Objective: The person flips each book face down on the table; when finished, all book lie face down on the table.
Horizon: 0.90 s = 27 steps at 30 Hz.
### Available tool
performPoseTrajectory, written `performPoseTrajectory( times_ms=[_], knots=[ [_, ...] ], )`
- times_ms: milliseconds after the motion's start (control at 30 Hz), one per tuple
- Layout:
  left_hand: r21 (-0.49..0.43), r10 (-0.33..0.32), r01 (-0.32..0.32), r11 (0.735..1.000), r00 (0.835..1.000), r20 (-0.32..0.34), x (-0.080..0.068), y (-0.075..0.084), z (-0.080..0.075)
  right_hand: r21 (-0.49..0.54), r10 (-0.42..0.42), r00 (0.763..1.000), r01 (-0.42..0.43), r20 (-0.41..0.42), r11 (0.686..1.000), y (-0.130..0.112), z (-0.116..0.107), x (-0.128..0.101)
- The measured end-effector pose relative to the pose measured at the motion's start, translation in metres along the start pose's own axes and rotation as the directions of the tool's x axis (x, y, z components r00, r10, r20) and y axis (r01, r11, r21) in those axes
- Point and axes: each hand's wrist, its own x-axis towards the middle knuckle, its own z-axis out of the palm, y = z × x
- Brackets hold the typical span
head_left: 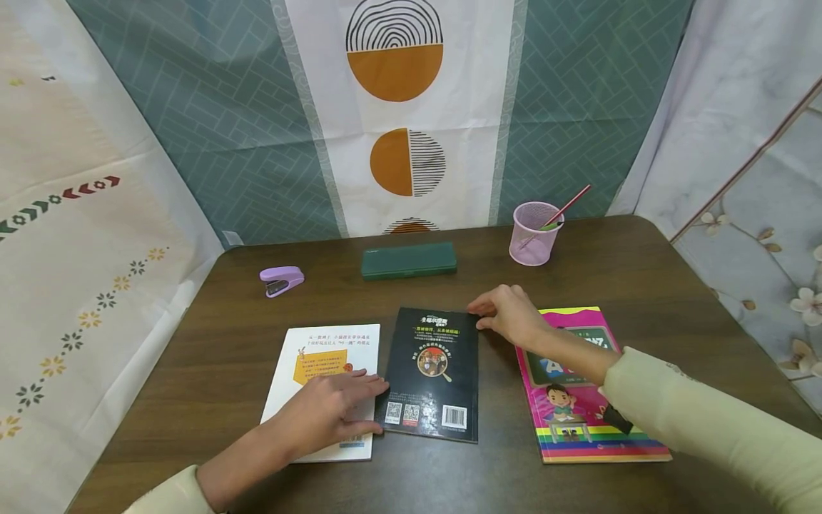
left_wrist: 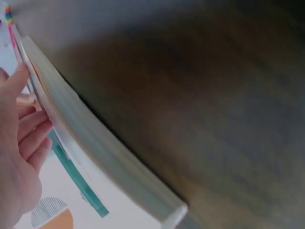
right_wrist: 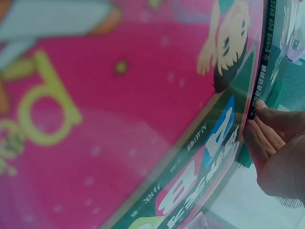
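A black book (head_left: 432, 400) lies back cover up between a white book (head_left: 295, 357) and a pink picture book (head_left: 546, 421). My left hand (head_left: 327, 410) reaches across the white book, fingers extended, its fingertips at the black book's left edge. At that book's upper right corner, my right hand (head_left: 514, 314) pinches with thumb and fingertips. The right wrist view shows the right hand (right_wrist: 281, 148) at the end of the black spine (right_wrist: 259, 81), beyond the pink cover (right_wrist: 114, 143). Thick page edges of the white book (left_wrist: 109, 143) fill the left wrist view beside the left hand (left_wrist: 19, 138).
Behind the books, a dark green flat case (head_left: 409, 261) lies on the brown table (head_left: 321, 296). A purple stapler (head_left: 282, 278) is at the back left. At the back right stands a pink mesh pen cup (head_left: 531, 239) holding a red pencil (head_left: 574, 200). Patterned cloths hang around the table.
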Motion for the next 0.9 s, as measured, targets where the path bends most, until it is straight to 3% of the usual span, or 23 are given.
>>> performPoseTrajectory(
  times_ms=[233,600,900],
  knots=[
    [0.056,0.027,-0.025,0.998,0.999,-0.037,-0.001,0.016,0.010,0.016,-0.012,1.000,0.012,-0.005,1.000,0.003,-0.001,0.004],
    [0.007,-0.098,0.098,0.995,0.995,-0.024,-0.003,0.034,0.015,0.030,0.018,1.000,-0.019,0.009,0.999,0.004,-0.001,0.007],
    [-0.037,-0.120,0.117,0.992,0.990,-0.074,-0.007,0.036,0.019,0.045,0.021,1.000,-0.021,0.007,0.999,0.002,-0.001,0.004]
  ],
)
